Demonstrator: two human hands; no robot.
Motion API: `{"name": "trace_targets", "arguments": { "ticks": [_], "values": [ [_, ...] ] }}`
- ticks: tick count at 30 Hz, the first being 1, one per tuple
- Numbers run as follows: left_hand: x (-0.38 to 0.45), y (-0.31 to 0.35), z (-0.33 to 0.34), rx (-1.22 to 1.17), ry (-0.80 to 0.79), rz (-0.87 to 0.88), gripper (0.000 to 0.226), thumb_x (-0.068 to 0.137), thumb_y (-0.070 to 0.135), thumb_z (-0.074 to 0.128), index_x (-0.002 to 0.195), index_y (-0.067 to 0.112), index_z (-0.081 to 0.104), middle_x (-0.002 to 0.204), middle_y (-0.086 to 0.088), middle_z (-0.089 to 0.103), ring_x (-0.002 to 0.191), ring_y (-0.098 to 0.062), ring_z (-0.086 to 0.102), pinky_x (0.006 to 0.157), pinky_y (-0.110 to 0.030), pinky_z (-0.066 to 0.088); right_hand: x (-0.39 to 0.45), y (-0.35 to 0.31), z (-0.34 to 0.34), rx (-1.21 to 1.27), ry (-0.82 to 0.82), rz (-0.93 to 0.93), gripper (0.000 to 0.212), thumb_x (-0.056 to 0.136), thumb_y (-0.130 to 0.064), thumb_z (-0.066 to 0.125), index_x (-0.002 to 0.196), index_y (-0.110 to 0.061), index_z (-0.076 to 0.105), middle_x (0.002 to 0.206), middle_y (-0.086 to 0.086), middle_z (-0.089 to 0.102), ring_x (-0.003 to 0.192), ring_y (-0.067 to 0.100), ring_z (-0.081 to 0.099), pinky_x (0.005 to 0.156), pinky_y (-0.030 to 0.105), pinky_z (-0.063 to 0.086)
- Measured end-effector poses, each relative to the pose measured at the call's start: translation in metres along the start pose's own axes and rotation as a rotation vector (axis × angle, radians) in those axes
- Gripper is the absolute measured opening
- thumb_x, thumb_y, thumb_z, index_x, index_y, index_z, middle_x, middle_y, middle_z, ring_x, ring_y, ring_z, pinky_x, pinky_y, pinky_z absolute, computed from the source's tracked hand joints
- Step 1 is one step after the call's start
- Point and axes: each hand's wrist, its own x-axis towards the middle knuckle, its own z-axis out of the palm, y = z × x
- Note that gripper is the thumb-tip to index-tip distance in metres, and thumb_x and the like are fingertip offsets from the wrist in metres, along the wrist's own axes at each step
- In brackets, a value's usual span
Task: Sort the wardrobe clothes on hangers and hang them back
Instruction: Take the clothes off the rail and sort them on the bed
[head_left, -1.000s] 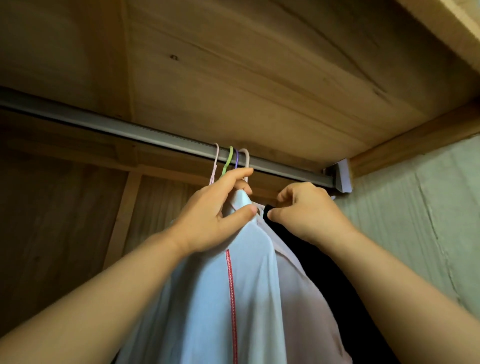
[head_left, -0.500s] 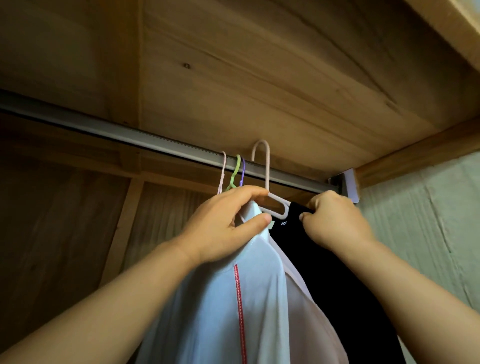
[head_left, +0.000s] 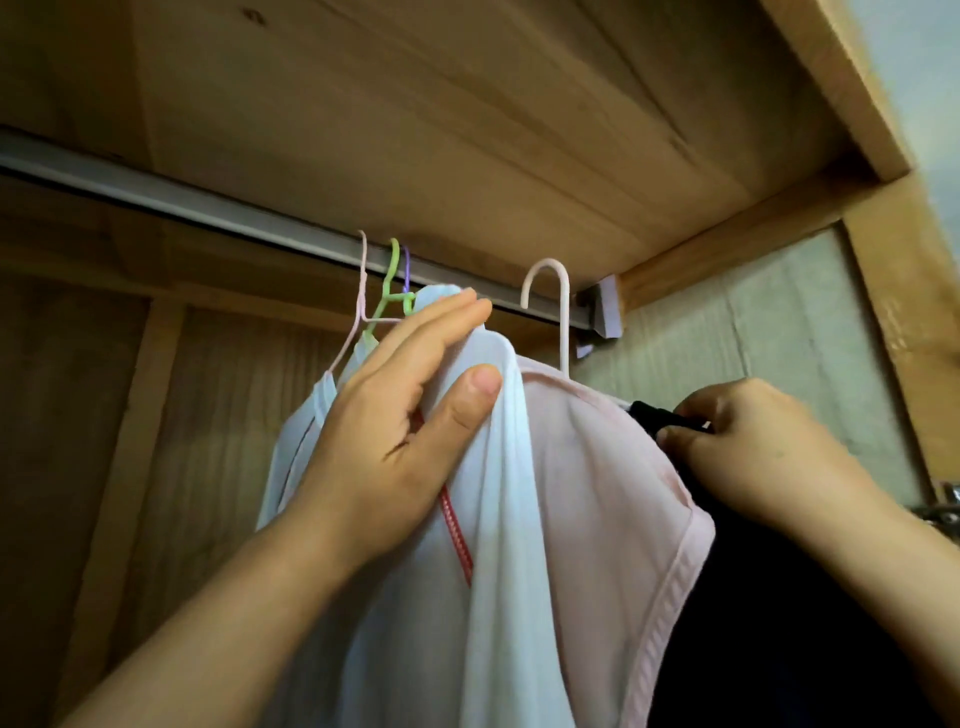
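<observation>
No brand, label or writing readable anywhere in view.

Wardrobe interior, seen from below. Grey metal rail (head_left: 218, 210) runs from left down to a grey bracket (head_left: 602, 312) at the right side wall. Wooden top panel (head_left: 467, 130) sits close above the rail; little room over the hooks. The long left stretch of rail carries no hangers. Wooden back panel (head_left: 67, 415) behind, pale side wall (head_left: 753, 322) at right.

Three hooks sit bunched on the rail: pink hanger (head_left: 362, 291), green hanger (head_left: 390, 280), a purple hook (head_left: 406, 267) just beside it. A fourth, the pale pink hanger (head_left: 550, 291), has its hook lifted clear, in front of and just below the rail, near the bracket.

Left hand (head_left: 410, 431) presses on the white garment (head_left: 493, 519) with the red stripe (head_left: 457, 535); fingers straight and together over the collar top, thumb pinning the cloth from the near side. Light pink garment (head_left: 608, 493) hangs on the lifted hanger, touching the white one on its right. White clothes farther left hang from the bunched hooks.

Right hand (head_left: 753, 452) at the right shoulder of the pink garment, fingers curled and pinching a black strap-like piece (head_left: 660, 415) of the dark garment (head_left: 779, 623), which hangs rightmost, near the side wall. A metal hinge (head_left: 943, 506) shows at the right edge.
</observation>
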Motion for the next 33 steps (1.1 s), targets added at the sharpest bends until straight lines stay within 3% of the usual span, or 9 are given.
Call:
{"name": "trace_targets", "arguments": {
  "ticks": [5, 9, 13, 19, 24, 29, 33],
  "values": [
    [-0.013, 0.043, 0.014, -0.049, 0.033, 0.039, 0.041, 0.091, 0.045, 0.042, 0.13, 0.034, 0.043, 0.139, 0.016, 0.044, 0.133, 0.0, 0.037, 0.11, -0.022, 0.031, -0.041, 0.026, -0.034, -0.021, 0.013, 0.02, 0.013, 0.086, -0.03, 0.062, 0.079, -0.021, 0.066, 0.08, 0.008, 0.065, 0.086, 0.031, 0.061, 0.07, 0.034, 0.048],
    [-0.029, 0.088, 0.03, -0.02, 0.05, 0.105, 0.04, 0.091, 0.037, 0.046, 0.128, 0.023, 0.047, 0.138, 0.008, 0.046, 0.135, -0.01, 0.037, 0.112, -0.035, 0.031, -0.087, 0.046, -0.061, -0.028, 0.008, 0.055, 0.015, 0.085, -0.033, 0.06, 0.078, -0.021, 0.066, 0.077, 0.002, 0.064, 0.084, 0.031, 0.06, 0.072, 0.037, 0.05],
    [-0.068, 0.128, 0.054, -0.058, -0.089, 0.066, 0.039, 0.089, 0.033, 0.052, 0.124, 0.016, 0.055, 0.134, 0.003, 0.052, 0.134, -0.01, 0.04, 0.109, -0.026, 0.031, -0.138, 0.066, -0.085, -0.052, -0.021, 0.136, 0.014, 0.085, -0.036, 0.06, 0.082, -0.023, 0.065, 0.077, 0.002, 0.064, 0.085, 0.032, 0.059, 0.07, 0.035, 0.047],
    [-0.142, 0.173, 0.093, -0.271, -0.363, -0.18, 0.041, 0.088, 0.04, 0.052, 0.122, 0.02, 0.06, 0.13, 0.009, 0.054, 0.124, -0.004, 0.048, 0.102, -0.015, 0.035, -0.226, 0.082, -0.132, -0.169, -0.101, 0.226, 0.019, 0.089, -0.04, 0.053, 0.098, -0.027, 0.063, 0.088, 0.003, 0.064, 0.091, 0.032, 0.059, 0.072, 0.035, 0.048],
    [-0.203, 0.211, 0.11, -0.416, -0.418, -0.342, 0.039, 0.088, 0.048, 0.051, 0.116, 0.023, 0.062, 0.126, 0.009, 0.055, 0.12, -0.002, 0.051, 0.098, -0.014, 0.037, -0.291, 0.091, -0.169, -0.219, -0.17, 0.255, 0.024, 0.09, -0.043, 0.045, 0.101, -0.028, 0.06, 0.089, -0.003, 0.066, 0.091, 0.027, 0.059, 0.076, 0.037, 0.049],
    [-0.234, 0.274, 0.135, -0.533, -0.445, -0.346, 0.032, 0.086, 0.032, 0.055, 0.108, 0.012, 0.068, 0.114, 0.005, 0.06, 0.109, 0.0, 0.055, 0.093, -0.012, 0.038, -0.351, 0.116, -0.209, -0.296, -0.154, 0.349, 0.024, 0.083, -0.043, 0.048, 0.093, -0.025, 0.061, 0.073, -0.001, 0.065, 0.081, 0.027, 0.06, 0.067, 0.037, 0.048],
    [-0.248, 0.33, 0.159, -0.747, -0.487, -0.296, 0.024, 0.084, 0.029, 0.06, 0.103, 0.018, 0.069, 0.1, 0.012, 0.061, 0.086, -0.006, 0.062, 0.076, -0.016, 0.046, -0.395, 0.139, -0.246, -0.298, -0.154, 0.47, 0.019, 0.081, -0.048, 0.052, 0.098, -0.042, 0.055, 0.073, -0.011, 0.066, 0.069, 0.014, 0.06, 0.063, 0.034, 0.049]
  ]
}}
